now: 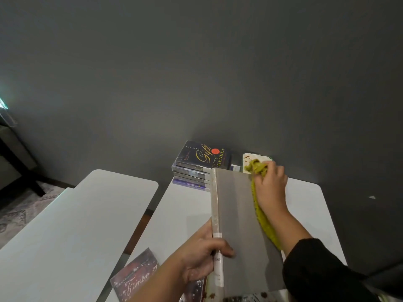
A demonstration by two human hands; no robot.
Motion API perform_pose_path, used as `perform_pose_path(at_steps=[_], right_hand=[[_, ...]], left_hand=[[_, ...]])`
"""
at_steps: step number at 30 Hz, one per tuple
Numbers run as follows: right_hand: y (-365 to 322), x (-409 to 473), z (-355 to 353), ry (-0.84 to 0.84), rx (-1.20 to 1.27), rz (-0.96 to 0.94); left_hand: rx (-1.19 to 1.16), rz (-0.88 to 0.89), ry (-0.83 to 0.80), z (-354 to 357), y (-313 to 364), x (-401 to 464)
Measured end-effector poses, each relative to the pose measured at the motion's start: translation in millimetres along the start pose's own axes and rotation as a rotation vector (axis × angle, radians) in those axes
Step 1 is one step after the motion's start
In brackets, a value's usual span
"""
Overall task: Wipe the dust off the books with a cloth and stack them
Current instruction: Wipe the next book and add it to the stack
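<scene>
White surface (185, 205) against a dark grey wall (196, 73). My left hand (202, 256) grips the plain grey book (237, 225); my right hand (270, 188) clutches a yellow-green cloth (259, 205).

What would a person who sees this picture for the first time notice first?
First, the large grey book in the centre, which the left hand grips at its spine while the right hand presses a yellow-green cloth on its cover. Behind it, a stack of books stands on the white table by the wall.
</scene>
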State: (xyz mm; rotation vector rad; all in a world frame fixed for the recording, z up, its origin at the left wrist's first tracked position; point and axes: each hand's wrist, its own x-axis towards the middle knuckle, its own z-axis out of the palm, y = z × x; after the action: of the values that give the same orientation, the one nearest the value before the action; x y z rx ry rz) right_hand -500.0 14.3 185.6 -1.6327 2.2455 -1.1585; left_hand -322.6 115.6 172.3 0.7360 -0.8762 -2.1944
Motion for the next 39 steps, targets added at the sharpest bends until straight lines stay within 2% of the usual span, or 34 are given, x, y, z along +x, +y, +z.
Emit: perform_pose_path(at_steps=[2,8,10,14,16,18,20,23,27,30,35,37,39], right_hand=[[-0.8,-7.3,0.5,0.029,-0.024,-0.009],[-47.0,-81.2,4.3,-0.071,0.111,-0.406],[-40.6,-70.1,4.0,-0.035,0.134,-0.399],[-5.9,-27.2,-1.8,-0.003,0.071,-0.114],[4.2,-20.9,-4.4,-0.001,0.034,-0.035],[3.4,-30.8,-6.1,0.01,-0.004,-0.063],[-6.0,-55.4,-5.7,-0.036,-0.057,-0.176],[-22.2,-106.5,-5.9,-0.142,-0.055,-0.375],[-27.5,-138.7,-4.5,-0.235,-0.062,-0.541],[-19.7,-118.7,-10.4,-0.223,-0.014,-0.512],[-2.4,-74.6,-20.1,-0.143,-0.12,-0.265],[-8.3,-87.6,-17.6,-0.193,-0.15,-0.276],[-21.3,-115.8,-12.7,-0.247,-0.185,-0.379]], left_hand=[[0.01,-0.01,-0.008,0.0,-3.0,0.2],[-0.019,0.009,0.04,-1.1,-6.9,7.1],[-0.021,0.014,0.029,-2.6,-6.8,7.6],[-0.007,-0.007,0.021,-3.0,-10.4,2.1],[-0.01,-0.004,0.039,1.9,-11.8,0.0],[-0.071,0.008,0.107,7.1,-12.4,2.3],[-0.165,-0.006,0.165,8.5,-9.9,7.8],[-0.303,0.0,0.179,1.4,-2.2,14.1],[-0.399,0.05,0.206,-10.9,3.3,16.0],[-0.361,0.039,0.245,-12.4,6.6,16.6],[-0.322,0.063,0.329,-16.5,10.8,13.4],[-0.348,0.066,0.345,-17.4,8.7,14.3],[-0.395,0.069,0.347,-16.0,8.4,15.9]])
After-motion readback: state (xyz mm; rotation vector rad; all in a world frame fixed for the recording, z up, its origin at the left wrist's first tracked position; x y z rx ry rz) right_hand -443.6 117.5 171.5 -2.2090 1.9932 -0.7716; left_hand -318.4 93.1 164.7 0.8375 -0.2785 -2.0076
